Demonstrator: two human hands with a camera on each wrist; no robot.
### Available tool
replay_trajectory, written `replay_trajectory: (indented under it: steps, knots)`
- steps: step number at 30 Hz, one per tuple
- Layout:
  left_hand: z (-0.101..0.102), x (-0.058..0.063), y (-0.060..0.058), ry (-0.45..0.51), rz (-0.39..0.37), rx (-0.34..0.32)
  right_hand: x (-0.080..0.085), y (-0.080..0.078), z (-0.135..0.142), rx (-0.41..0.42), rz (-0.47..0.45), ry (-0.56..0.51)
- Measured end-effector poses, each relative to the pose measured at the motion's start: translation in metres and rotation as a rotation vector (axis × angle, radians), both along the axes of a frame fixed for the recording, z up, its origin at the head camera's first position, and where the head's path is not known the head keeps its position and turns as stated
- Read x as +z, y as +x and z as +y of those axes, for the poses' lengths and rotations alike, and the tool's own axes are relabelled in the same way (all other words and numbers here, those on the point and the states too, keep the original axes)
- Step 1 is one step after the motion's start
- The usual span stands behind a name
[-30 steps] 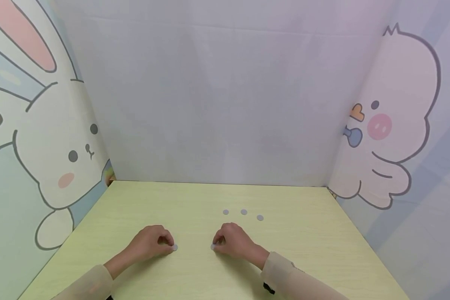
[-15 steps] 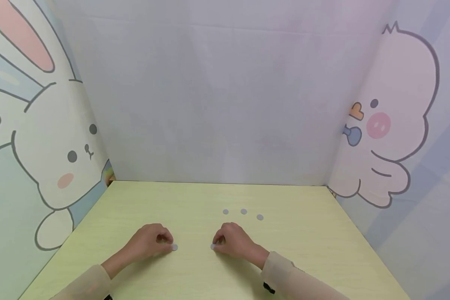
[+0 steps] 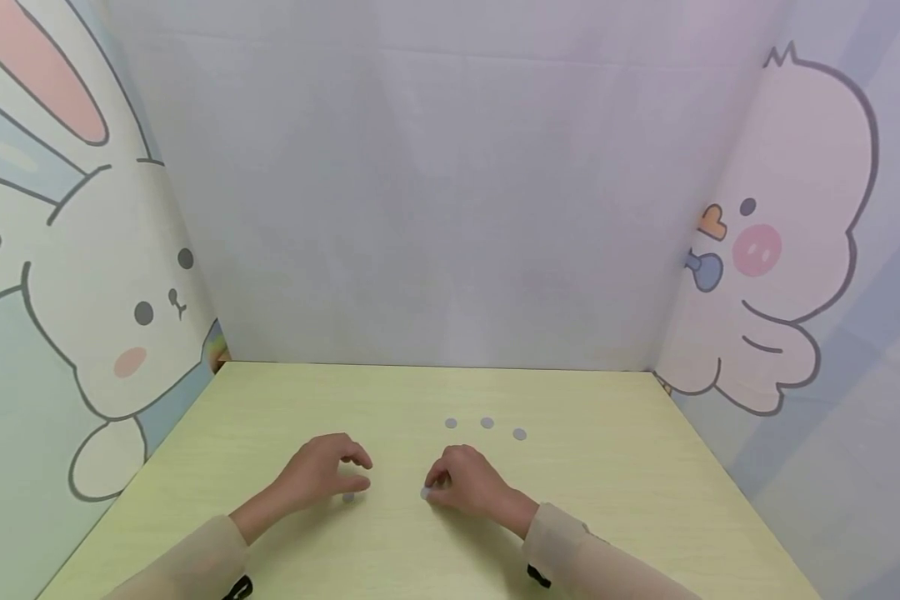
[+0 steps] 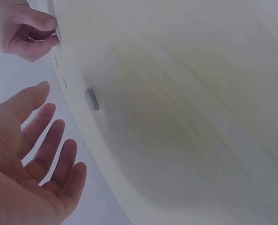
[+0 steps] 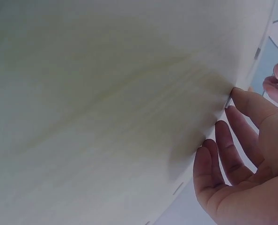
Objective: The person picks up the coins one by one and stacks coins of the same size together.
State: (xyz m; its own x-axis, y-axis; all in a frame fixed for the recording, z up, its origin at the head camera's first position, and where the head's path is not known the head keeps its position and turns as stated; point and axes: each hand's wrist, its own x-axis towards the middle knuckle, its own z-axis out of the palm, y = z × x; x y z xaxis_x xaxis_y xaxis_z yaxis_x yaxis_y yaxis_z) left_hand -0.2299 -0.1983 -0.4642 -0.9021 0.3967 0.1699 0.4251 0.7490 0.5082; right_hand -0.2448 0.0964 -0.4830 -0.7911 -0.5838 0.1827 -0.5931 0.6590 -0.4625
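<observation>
My left hand (image 3: 317, 473) hovers just above the table with thumb and fingers spread apart, holding nothing. Close under its thumb a small grey round disc (image 3: 348, 497) lies on the table; the left wrist view shows the same disc (image 4: 91, 99) apart from the fingertips. To the right, my right hand (image 3: 468, 483) pinches a second grey disc (image 3: 424, 493) between thumb and index finger at the table surface. In the right wrist view only a thin edge of that pinched disc (image 5: 228, 101) shows between the fingertips.
Farther back on the pale yellow table (image 3: 585, 500) lie three more grey discs: a left one (image 3: 451, 423), a middle one (image 3: 487, 423) and a right one (image 3: 520, 434). A light cloth backdrop (image 3: 450, 208) with cartoon animals encloses the back and sides.
My left hand has let go of its disc, spread its fingers and moved up and slightly right. That disc stays about where it was. My right hand keeps its pinch, unmoved.
</observation>
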Motion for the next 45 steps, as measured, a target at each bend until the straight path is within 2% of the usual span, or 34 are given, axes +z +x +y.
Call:
replay_trajectory:
  steps: [13,25,31,45]
  knots:
    - [0.041,-0.004,-0.001,0.0,-0.022,-0.03,-0.001,-0.003,0.002,-0.004,-0.045,-0.022]
    - [0.067,-0.012,0.001,-0.041,0.022,-0.066,-0.005,-0.007,0.007,0.001,-0.115,-0.061]
    - [0.076,-0.013,0.004,-0.02,0.038,-0.05,-0.006,-0.008,0.011,-0.012,-0.159,-0.089]
    - [0.086,-0.023,0.002,0.004,0.029,0.021,-0.009,-0.011,0.01,-0.021,-0.163,-0.112]
